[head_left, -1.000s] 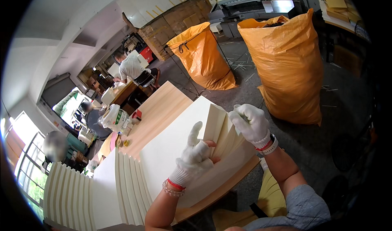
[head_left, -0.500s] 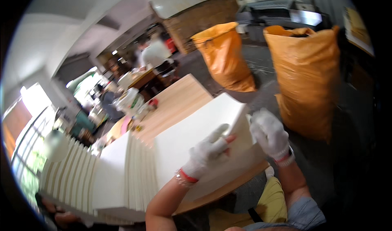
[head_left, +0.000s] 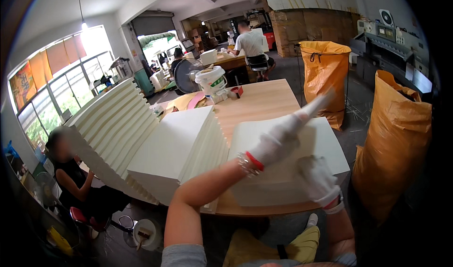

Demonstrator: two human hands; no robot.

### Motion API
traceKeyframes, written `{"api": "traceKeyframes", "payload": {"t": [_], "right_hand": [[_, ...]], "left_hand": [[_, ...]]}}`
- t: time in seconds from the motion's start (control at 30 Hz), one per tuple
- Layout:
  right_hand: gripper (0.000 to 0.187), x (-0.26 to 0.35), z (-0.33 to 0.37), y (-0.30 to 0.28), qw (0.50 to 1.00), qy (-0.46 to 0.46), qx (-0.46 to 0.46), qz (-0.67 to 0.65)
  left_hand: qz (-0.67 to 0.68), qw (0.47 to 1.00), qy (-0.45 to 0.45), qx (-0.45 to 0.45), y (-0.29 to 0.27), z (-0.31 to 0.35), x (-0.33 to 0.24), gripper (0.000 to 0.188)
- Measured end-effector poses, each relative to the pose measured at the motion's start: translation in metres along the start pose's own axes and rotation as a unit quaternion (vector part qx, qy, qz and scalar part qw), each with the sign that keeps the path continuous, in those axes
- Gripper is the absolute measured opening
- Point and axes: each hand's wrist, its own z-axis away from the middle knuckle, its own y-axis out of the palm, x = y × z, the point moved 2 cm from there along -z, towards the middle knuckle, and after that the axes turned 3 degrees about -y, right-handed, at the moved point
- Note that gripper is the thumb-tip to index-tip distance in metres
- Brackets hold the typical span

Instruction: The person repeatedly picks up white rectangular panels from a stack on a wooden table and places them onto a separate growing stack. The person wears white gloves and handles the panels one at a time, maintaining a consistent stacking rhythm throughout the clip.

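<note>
My left hand (head_left: 281, 137), in a white glove with bare fingertips, reaches over a white paper stack (head_left: 245, 144) on the table. Its blurred fingers look closed on a narrow white strip (head_left: 318, 104), which points up and right. My right hand (head_left: 321, 182), also gloved, is at the stack's near right part, fingers bent inward. Whether anything is in them is hidden. Left of this stack stands a taller white paper block (head_left: 172, 137) with stepped edges, and beyond that a still higher layered pile (head_left: 111, 130).
The wooden table (head_left: 266, 95) holds a white bucket (head_left: 211, 80) and a red tape roll (head_left: 237, 92) farther back. Two orange sacks (head_left: 325, 73) (head_left: 391, 149) stand to the right. A seated person (head_left: 75, 177) is at left. A pail (head_left: 147, 234) stands on the floor.
My view has swung left and levelled. The left hand has moved up and right with a white strip; the right hand is lower, over the stack. The stack's raised right edge now lies flatter.
</note>
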Motion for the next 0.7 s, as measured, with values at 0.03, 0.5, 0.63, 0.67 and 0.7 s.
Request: {"api": "traceKeyframes", "payload": {"t": [0.03, 0.5, 0.63, 0.67, 0.7], "right_hand": [[0.027, 0.009, 0.0, 0.005, 0.994, 0.03, 0.1, -0.029], [0.026, 0.125, -0.071, 0.095, 0.982, -0.122, 0.026, -0.144], [0.036, 0.125, -0.069, 0.091, 0.977, -0.126, 0.066, -0.159], [0.038, 0.123, -0.067, 0.092, 0.977, -0.12, 0.085, -0.156], [0.039, 0.123, -0.066, 0.091, 0.976, -0.114, 0.101, -0.157]], "left_hand": [[0.056, 0.995, -0.082, -0.003, -0.02, -0.005, -0.007, 0.058], [0.321, 0.824, -0.028, -0.467, -0.181, 0.067, 0.073, 0.042], [0.28, 0.849, -0.023, -0.447, -0.193, 0.049, 0.075, 0.04], [0.307, 0.836, -0.026, -0.454, -0.192, 0.04, 0.065, 0.039], [0.295, 0.836, -0.049, -0.461, -0.193, 0.031, 0.066, 0.039]]}}
